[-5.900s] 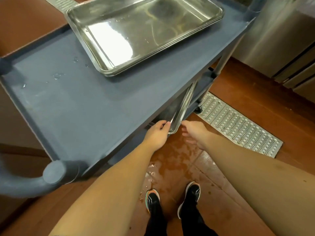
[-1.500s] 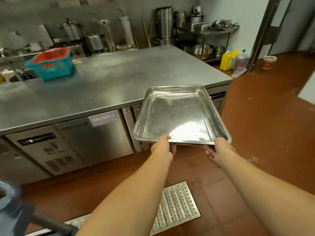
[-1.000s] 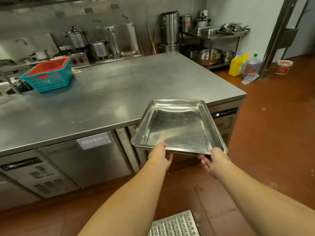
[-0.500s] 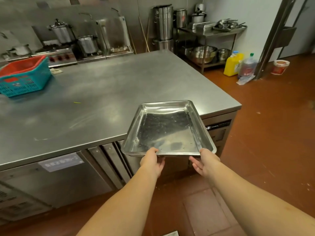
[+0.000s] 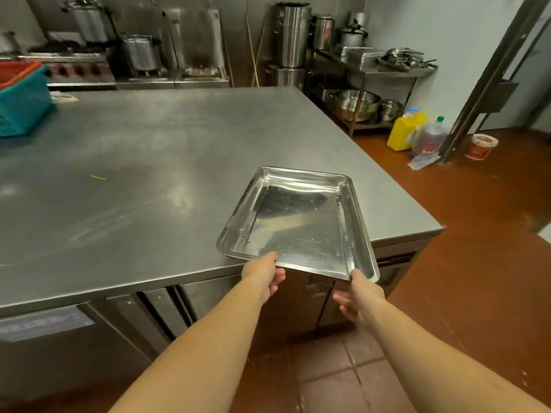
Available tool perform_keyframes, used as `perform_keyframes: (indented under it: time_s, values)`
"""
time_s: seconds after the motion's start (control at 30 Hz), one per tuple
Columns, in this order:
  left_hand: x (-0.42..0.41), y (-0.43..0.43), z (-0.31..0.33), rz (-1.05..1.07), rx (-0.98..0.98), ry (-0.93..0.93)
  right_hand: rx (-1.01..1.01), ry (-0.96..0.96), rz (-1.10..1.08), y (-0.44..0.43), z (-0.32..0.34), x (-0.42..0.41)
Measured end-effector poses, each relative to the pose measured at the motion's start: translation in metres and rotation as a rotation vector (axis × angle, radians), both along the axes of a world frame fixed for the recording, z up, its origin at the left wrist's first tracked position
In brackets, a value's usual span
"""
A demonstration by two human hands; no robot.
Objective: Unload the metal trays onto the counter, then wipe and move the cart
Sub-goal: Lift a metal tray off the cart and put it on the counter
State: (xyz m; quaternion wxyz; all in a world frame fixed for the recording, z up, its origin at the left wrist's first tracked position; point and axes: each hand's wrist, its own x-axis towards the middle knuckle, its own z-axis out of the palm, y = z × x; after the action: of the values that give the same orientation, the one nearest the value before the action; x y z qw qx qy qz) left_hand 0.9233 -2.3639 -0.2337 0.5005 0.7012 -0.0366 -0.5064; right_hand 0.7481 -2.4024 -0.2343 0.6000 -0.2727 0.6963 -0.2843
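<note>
- Both bare arms reach forward from the bottom of the view; the metal tray (image 5: 298,225) is held between them by its near short edge
- The left hand (image 5: 262,275) grasps that edge near its left corner, thumb on top of the rim and fingers curled underneath; the right hand (image 5: 362,296) grasps the right corner the same way, thumb up against the rim, fingers spread below it
- The tray is empty and shallow, with a scuffed, reflective floor; most of it lies over the front right part of the steel counter (image 5: 134,180), while the gripped end juts out past the counter's front edge; whether the far end already touches the steel or hangs just above it I cannot tell
- The near end looks tilted a little, the right corner lower than the left
- On the counter, well apart from the tray, a teal basket (image 5: 22,108) with a red one nested in it sits at the far left edge; a small green scrap (image 5: 97,177) lies on the bare steel between them
- Behind the counter stand steel pots (image 5: 290,34) and a stove line; to the right, a wire shelf (image 5: 387,70) holds bowls and pans; a yellow jug (image 5: 405,132) and a clear bottle (image 5: 429,138) sit on the reddish tiled floor (image 5: 477,278) beside it, with a small red-and-white tub (image 5: 480,146) nearby
- The cart is out of sight in this view
</note>
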Motion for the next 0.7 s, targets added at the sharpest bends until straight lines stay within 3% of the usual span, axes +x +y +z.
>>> perform_keyframes:
  time_s: [0.3, 0.5, 0.6, 0.7]
  values:
    - [0.043, -0.075, -0.01, -0.085, -0.019, -0.109, 0.112, -0.034, 0.062, -0.069, -0.019, 0.056]
    - [0.065, -0.105, -0.014, 0.076, 0.009, 0.007, 0.298, -0.267, 0.186, -0.095, -0.038, 0.094]
    - [0.07, -0.122, -0.015, 0.18, 0.002, -0.004, 0.384, -0.297, 0.429, -0.106, -0.042, 0.106]
    - [0.067, -0.14, -0.022, 0.148, 0.01, -0.316, 0.279, -0.165, 0.861, -0.131, -0.027, 0.107]
